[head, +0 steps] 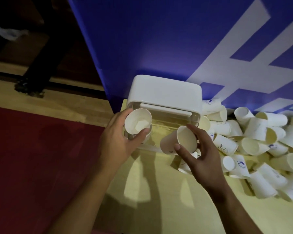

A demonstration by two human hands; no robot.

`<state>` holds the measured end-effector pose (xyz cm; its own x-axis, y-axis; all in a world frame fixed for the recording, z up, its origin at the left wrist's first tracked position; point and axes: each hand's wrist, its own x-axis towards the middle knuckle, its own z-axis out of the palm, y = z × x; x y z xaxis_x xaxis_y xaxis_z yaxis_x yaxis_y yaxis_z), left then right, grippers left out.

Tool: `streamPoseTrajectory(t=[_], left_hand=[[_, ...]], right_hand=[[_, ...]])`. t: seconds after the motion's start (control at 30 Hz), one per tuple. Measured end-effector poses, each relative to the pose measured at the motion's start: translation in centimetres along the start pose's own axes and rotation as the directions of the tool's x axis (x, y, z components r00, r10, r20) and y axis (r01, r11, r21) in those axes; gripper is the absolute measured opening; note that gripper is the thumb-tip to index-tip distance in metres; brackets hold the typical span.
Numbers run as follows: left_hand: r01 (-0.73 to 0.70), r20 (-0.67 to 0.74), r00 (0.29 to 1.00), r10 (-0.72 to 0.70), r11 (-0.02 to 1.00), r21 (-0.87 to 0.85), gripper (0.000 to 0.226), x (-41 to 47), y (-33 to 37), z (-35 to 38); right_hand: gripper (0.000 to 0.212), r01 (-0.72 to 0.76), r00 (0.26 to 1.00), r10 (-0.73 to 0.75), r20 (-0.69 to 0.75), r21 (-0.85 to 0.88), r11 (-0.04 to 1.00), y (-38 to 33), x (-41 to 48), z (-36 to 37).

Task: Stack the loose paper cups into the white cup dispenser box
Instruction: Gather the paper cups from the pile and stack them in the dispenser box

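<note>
— Now, the left grip (pixel 118 139) first: thumb and fingers are curled round a white paper cup (pixel 138 121), its mouth turned up toward the camera.
— Where does that cup sit?
— At the left end of the white cup dispenser box (pixel 164 93), over the clear lower part. Another cup's rim shows just beneath it.
— And the other side?
— The right grip (pixel 203 156) pinches a second paper cup (pixel 174 141), thumb on the near rim, fingers on the far side. It's tilted, mouth toward the camera, base pointing left, just in front of the box's right end.
— So both are loaded.
— One cup each, and the two cups are apart. A few more cups lie under the right palm.
— Further out?
— To the right, a pile of loose cups (pixel 260 141) is heaped on its sides on the yellow counter (pixel 159 191), some with blue print. The nearest ones crowd against the box's right side.
— Behind that?
— A blue banner (pixel 142 39) with white blocks stands directly behind the box. Left of the counter there's red floor (pixel 41 157), with a pale wood strip (pixel 49 105) beyond it.
</note>
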<state>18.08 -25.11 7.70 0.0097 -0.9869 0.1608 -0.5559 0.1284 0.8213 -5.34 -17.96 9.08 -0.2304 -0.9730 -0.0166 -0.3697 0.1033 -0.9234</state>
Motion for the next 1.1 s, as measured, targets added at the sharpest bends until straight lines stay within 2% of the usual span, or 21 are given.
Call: streamPoseTrajectory(t=[0.33, 0.47, 0.67, 0.77, 0.83, 0.97, 1.1], left_hand=[[0.036, 0.132, 0.989, -0.063, 0.980, 0.197, 0.079, 0.4, -2.8, 2.9], [0.104, 0.156, 0.979, -0.130, 0.981, 0.166, 0.078, 0.6, -3.6, 3.5], [0.182, 0.203, 0.957, -0.206, 0.975, 0.129, 0.088, 1.1, -3.7, 3.3], [0.184, 0.252, 0.947, -0.198, 0.980, 0.077, 0.093, 0.9, -3.6, 2.4], [0.191, 0.244, 0.951, -0.188, 0.981, 0.011, 0.081, 0.4, -3.8, 1.6], [0.257, 0.176, 0.956, -0.236, 0.961, -0.106, 0.049, 0.1, -3.6, -0.1], [0.280, 0.145, 0.956, -0.256, 0.944, -0.177, 0.035, 0.5, -3.1, -0.9]], right_hand=[[0.069, -0.025, 0.999, 0.025, -0.021, -0.014, 1.000, 0.5, 0.1, -0.5], [0.076, -0.024, 0.999, 0.022, -0.035, -0.052, 0.998, 0.2, 0.2, -0.2], [0.066, 0.045, 0.997, -0.049, -0.063, -0.059, 0.997, -1.3, 0.8, 0.8], [0.071, 0.091, 0.992, -0.097, -0.086, -0.068, 0.994, -2.3, 1.6, 2.1], [0.079, 0.114, 0.988, -0.121, -0.090, -0.078, 0.990, -3.0, 2.3, 3.2], [0.081, 0.194, 0.980, -0.200, -0.025, -0.143, 0.970, -4.0, 3.6, 5.8], [0.086, 0.194, 0.981, -0.188, 0.047, -0.196, 0.961, -3.7, 4.1, 8.2]])
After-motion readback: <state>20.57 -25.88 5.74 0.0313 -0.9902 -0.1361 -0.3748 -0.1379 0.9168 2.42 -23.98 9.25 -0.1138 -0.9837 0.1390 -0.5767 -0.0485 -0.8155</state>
